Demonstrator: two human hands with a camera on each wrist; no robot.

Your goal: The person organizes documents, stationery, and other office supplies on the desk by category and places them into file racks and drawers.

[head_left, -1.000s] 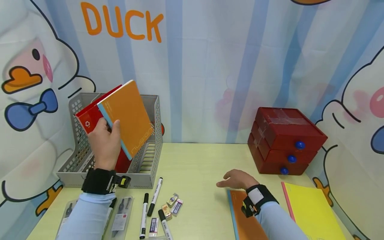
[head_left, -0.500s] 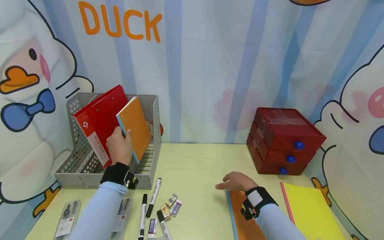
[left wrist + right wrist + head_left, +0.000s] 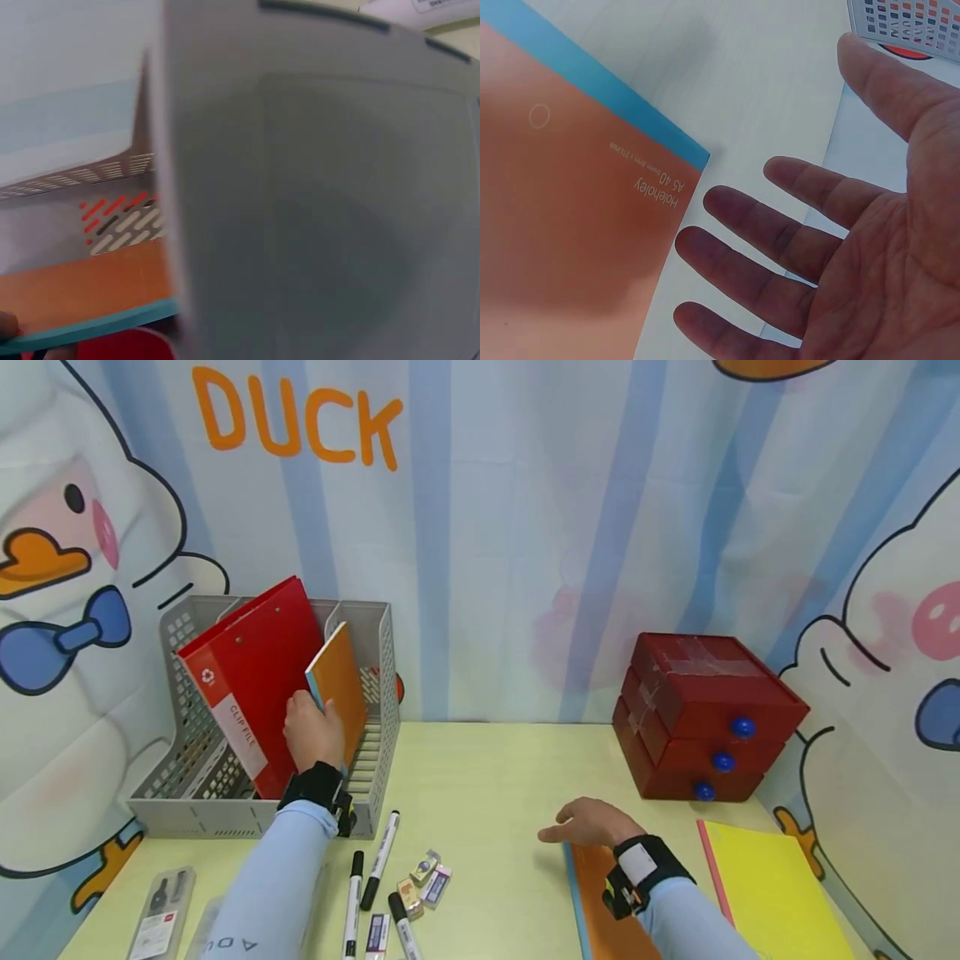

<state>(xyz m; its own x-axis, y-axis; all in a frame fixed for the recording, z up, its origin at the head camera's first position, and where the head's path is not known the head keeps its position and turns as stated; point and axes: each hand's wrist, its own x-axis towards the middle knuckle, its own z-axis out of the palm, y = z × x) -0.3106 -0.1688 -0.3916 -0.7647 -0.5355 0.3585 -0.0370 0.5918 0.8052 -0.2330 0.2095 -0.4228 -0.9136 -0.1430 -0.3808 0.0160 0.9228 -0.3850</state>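
Down into the basket (image 3: 202,818) has come your orange notebook (image 3: 342,687), right of the red file (image 3: 255,672); your left hand (image 3: 313,731) pinches its spine, your right hand's (image 3: 588,822) fingers spread loosely.

1. Your left sleeve (image 3: 273,885) is light blue and long, with dark lettering (image 3: 231,943) printed on the forearm, hard to read.
2. Your right sleeve (image 3: 693,917) is the same light blue.
3. Your left wristband (image 3: 311,785) is wide and black, carrying a small dark device (image 3: 346,815).
4. Your right wristband (image 3: 663,858), also black, has a whitish rectangular patch (image 3: 637,862) and a black device (image 3: 619,895) with a touch of yellow.
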